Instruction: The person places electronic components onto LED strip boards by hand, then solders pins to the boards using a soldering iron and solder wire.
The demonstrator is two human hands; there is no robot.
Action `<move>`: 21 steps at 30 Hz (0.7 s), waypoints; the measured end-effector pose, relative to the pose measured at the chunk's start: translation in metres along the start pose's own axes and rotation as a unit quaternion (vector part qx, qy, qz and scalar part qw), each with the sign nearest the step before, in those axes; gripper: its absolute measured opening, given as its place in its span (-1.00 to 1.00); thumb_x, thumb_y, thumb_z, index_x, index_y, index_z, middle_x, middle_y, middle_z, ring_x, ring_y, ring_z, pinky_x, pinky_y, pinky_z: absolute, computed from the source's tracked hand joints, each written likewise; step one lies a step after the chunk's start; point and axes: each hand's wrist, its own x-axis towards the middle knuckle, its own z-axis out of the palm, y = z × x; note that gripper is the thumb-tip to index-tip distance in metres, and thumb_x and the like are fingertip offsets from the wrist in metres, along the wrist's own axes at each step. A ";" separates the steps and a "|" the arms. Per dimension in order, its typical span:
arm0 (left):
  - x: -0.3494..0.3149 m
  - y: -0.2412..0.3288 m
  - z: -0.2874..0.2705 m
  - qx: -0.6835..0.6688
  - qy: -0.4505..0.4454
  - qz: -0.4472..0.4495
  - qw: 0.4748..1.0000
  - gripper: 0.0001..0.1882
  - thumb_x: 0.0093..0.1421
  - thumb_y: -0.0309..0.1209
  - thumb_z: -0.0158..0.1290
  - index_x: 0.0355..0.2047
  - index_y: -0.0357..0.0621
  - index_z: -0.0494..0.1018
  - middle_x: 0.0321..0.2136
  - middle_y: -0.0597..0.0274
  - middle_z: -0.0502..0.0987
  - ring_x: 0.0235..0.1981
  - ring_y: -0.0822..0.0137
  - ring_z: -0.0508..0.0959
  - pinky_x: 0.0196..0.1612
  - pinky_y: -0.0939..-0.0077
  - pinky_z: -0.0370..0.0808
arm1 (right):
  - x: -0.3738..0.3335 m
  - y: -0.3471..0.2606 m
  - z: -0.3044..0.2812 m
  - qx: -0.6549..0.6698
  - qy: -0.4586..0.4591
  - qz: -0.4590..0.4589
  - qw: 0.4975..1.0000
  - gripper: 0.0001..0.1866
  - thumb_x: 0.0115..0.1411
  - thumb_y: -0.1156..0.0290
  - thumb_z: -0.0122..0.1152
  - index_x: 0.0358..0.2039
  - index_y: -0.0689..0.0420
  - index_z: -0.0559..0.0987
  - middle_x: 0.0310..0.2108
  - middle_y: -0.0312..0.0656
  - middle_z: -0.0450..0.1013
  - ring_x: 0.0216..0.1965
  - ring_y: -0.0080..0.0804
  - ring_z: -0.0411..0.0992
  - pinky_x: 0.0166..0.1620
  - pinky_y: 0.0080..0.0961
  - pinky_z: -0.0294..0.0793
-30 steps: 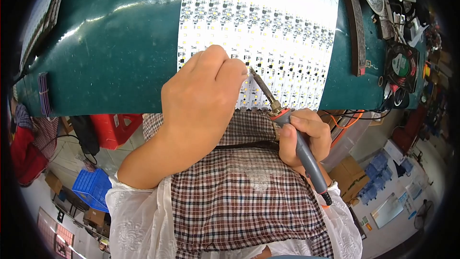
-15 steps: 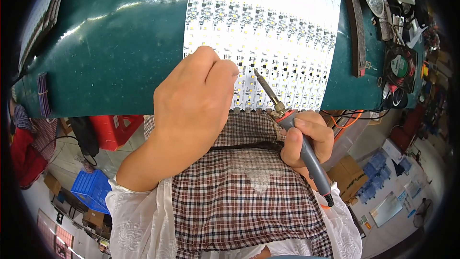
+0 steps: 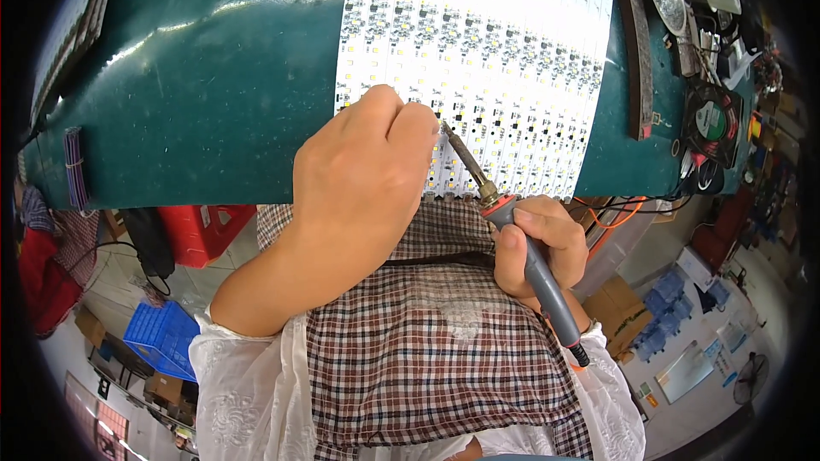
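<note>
A white panel of side-by-side LED circuit board strips (image 3: pixel 478 68), dotted with small yellow LEDs and black chips, lies on the green tabletop in front of me. My left hand (image 3: pixel 363 171) is over the panel's near left part, fingers curled and pinched downward. Whatever those fingers hold is hidden behind the back of the hand. My right hand (image 3: pixel 547 243) grips a grey-handled soldering iron (image 3: pixel 547 294) like a pen. Its metal tip points up and left, ending at the board close beside my left fingertips. Whether the tip touches the board I cannot tell.
A long dark bar (image 3: pixel 634 60) lies right of the panel, with a black fan (image 3: pixel 713 119) and clutter beyond. At the table's left is a tied wire bundle (image 3: pixel 76 169). Below the edge stand a red stool (image 3: pixel 201 235) and a blue crate (image 3: pixel 162 337).
My left hand has shifted a little to the right, and the panel has slid slightly the same way. The soldering iron has moved slightly left, bringing its tip nearer my left fingers.
</note>
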 end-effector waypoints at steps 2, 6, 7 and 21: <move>0.001 0.000 -0.001 -0.004 0.001 0.003 1.000 -0.84 -0.10 -0.57 0.14 -0.49 -0.11 0.41 -0.53 0.25 0.31 -0.53 0.30 0.47 -0.52 0.44 0.44 | 0.000 0.000 0.000 -0.005 -0.004 -0.002 1.000 -0.74 0.04 0.56 0.37 -0.35 0.30 0.44 -0.58 -0.02 0.49 -0.64 -0.36 0.48 -0.62 -0.54 0.44; 0.001 -0.001 -0.001 0.001 -0.021 -0.004 1.000 -0.86 -0.04 -0.57 0.19 -0.45 -0.13 0.47 -0.51 0.24 0.37 -0.52 0.28 0.50 -0.50 0.43 0.44 | 0.000 -0.001 -0.001 -0.004 -0.011 -0.001 1.000 -0.74 0.05 0.55 0.37 -0.35 0.29 0.43 -0.58 -0.01 0.49 -0.64 -0.36 0.48 -0.62 -0.54 0.43; 0.001 -0.001 0.000 0.007 -0.007 0.011 1.000 -0.86 -0.09 -0.55 0.13 -0.49 -0.11 0.41 -0.52 0.26 0.32 -0.53 0.32 0.48 -0.53 0.46 0.44 | 0.000 -0.001 -0.001 -0.002 -0.009 -0.001 1.000 -0.74 0.05 0.55 0.37 -0.35 0.29 0.43 -0.58 -0.01 0.49 -0.64 -0.36 0.48 -0.62 -0.54 0.42; 0.005 -0.001 -0.027 -0.032 0.002 -0.036 0.999 -0.83 -0.02 -0.58 0.19 -0.44 -0.14 0.43 -0.49 0.22 0.35 -0.56 0.23 0.49 -0.54 0.37 0.45 | 0.002 -0.003 -0.008 0.017 -0.004 0.008 1.000 -0.74 0.10 0.57 0.31 -0.24 0.30 0.42 -0.52 -0.01 0.49 -0.61 -0.41 0.44 -0.57 -0.54 0.43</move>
